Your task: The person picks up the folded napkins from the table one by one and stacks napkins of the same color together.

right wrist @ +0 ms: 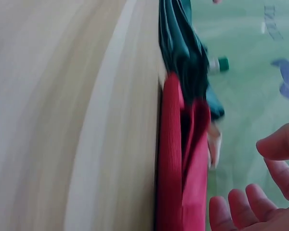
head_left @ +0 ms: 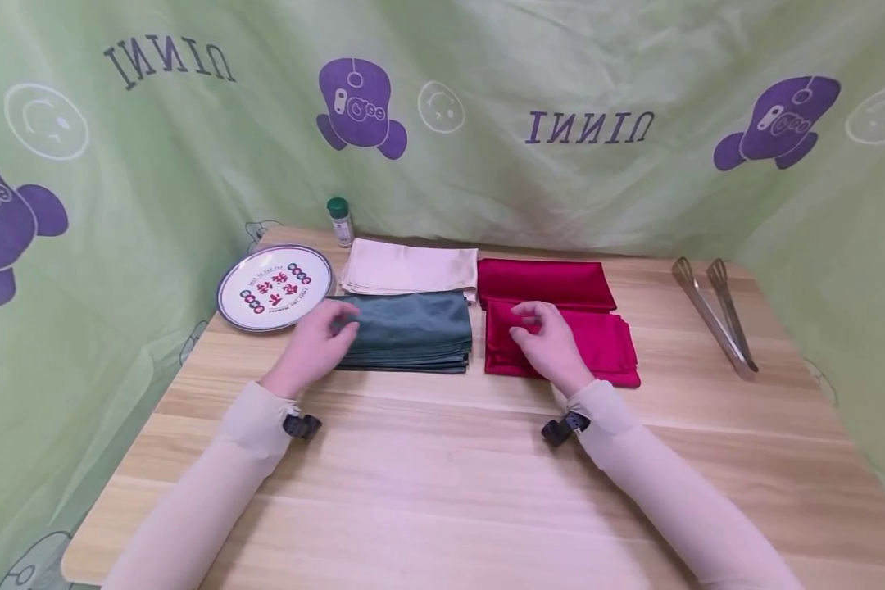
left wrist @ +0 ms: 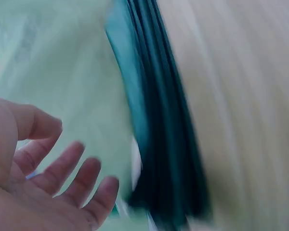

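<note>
A folded teal satin cloth (head_left: 411, 324) lies in layers on the wooden table, its layered edge (left wrist: 159, 106) facing me in the left wrist view. My left hand (head_left: 315, 340) hovers at its left end, fingers loosely curved and holding nothing. To the right, a folded bright red cloth (head_left: 597, 340) has my right hand (head_left: 549, 340) over its left part. In the right wrist view, those fingers (right wrist: 238, 207) are relaxed, bent a little and apart from the red cloth (right wrist: 195, 192). Behind lie a folded pale pink cloth (head_left: 413, 269) and a darker red one (head_left: 542, 283).
At the back left is a white plate (head_left: 265, 283) with a blue rim and red lettering. A small green-capped bottle (head_left: 341, 223) stands behind the cloths. Metal tongs (head_left: 719, 319) lie at the right. A green printed curtain (head_left: 487, 188) surrounds the table (head_left: 442, 492).
</note>
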{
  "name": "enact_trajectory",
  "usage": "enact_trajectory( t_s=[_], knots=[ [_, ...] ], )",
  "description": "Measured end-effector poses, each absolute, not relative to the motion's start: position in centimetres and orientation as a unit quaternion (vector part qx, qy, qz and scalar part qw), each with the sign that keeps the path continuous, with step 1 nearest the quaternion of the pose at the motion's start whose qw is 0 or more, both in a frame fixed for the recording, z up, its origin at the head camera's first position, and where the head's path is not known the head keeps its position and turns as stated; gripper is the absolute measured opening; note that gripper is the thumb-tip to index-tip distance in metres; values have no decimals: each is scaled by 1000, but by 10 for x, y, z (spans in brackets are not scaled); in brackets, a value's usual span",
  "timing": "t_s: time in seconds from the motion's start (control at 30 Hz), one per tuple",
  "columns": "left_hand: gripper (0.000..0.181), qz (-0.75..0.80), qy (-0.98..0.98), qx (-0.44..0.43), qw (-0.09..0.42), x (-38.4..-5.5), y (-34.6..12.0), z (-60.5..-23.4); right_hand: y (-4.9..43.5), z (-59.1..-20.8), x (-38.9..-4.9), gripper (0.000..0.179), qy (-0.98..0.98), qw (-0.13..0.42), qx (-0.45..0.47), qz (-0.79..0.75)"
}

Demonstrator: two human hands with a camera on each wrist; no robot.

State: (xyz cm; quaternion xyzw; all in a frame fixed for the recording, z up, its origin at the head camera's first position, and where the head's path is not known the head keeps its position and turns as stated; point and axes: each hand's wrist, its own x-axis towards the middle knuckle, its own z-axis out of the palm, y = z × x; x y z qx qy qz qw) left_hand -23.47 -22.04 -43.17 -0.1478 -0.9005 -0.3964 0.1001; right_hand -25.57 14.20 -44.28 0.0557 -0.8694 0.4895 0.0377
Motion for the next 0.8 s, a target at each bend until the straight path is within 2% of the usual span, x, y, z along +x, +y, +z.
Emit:
enact_trajectory(
  t_s=[0.23, 0.47, 0.63, 0.8],
  knots=[
    [21, -404, -885, -227, 36, -243, -126, -416, 196, -436, -257, 32, -881, 52, 22, 470],
    [23, -416, -889, -191, -15, -265, -53, -418, 253, -439, -250, 36, -884, 60, -40, 462],
    [25, -395, -908, -136, -29, -279, -32, -423, 281, -442, -243, 41, -901, 30, -62, 428],
    [28, -345, -928, -122, -67, -286, -19, -426, 299, -444, -240, 53, -931, -29, -51, 361]
  ],
)
